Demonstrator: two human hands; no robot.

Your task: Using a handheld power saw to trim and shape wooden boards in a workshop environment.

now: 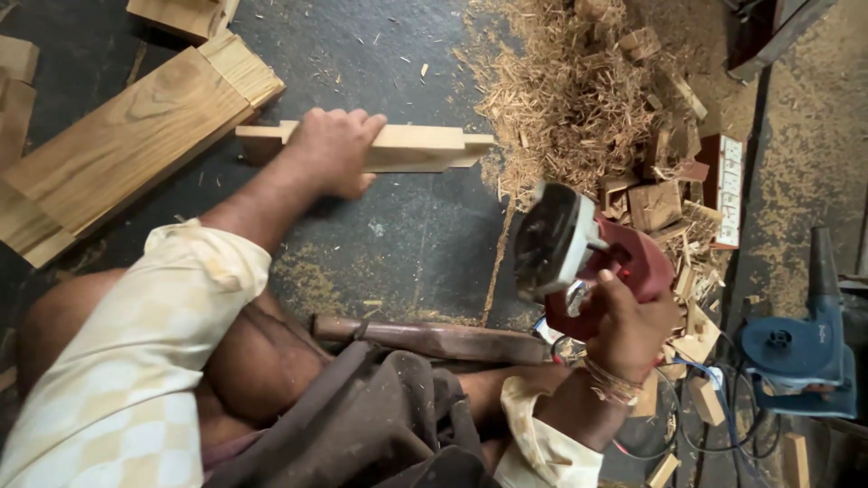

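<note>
I see two hands at work, both mine to follow. The left hand (333,149) is curled over one notched wood piece (407,147), fingers wrapped across its top edge, pressing it flat on the dark floor (398,244). The piece lies level, one end stepped, that end touching the edge of the shavings.

The right hand (628,330) is closed around the handle of one red sander (579,253), lifted clear of the floor and tilted so its dark round disc faces left — well apart from the wood piece. One beaded band sits on that wrist.

One long dark bar (434,339) lies across my legs, just below the sander.

At upper left I count one large plank (127,145) lying slantwise, with at least three smaller boards about it, partly cut off by the frame. One pile of shavings (561,90) spreads at upper middle, and a heap of small offcut blocks (655,203) runs down its right side — too jumbled to count. One blue blower (800,348) rests at far right, its cords looping near the right wrist.
</note>
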